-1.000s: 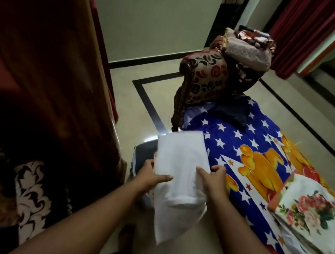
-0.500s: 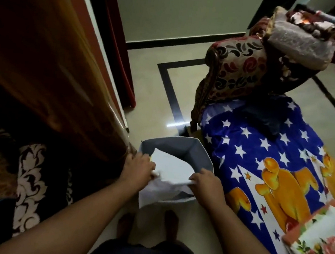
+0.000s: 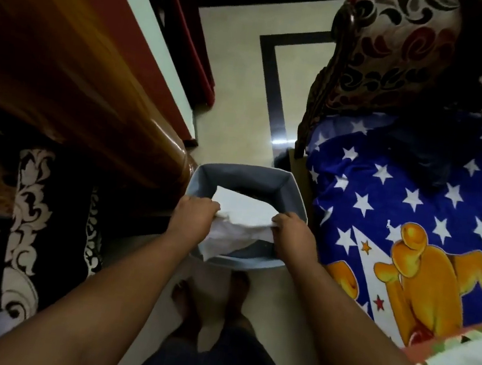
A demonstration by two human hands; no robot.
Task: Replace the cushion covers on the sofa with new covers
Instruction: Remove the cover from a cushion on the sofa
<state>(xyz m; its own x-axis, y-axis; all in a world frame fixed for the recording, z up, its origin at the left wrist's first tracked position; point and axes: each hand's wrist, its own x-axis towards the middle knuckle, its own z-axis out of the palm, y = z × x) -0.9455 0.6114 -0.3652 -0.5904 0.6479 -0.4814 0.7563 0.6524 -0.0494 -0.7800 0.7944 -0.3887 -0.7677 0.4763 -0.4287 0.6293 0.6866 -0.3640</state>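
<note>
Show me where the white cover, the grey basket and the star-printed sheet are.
white cover (image 3: 242,213), head view, on its upper flat fold.
grey basket (image 3: 243,175), head view, on its far inner wall.
star-printed sheet (image 3: 392,190), head view, on the blue part.
</note>
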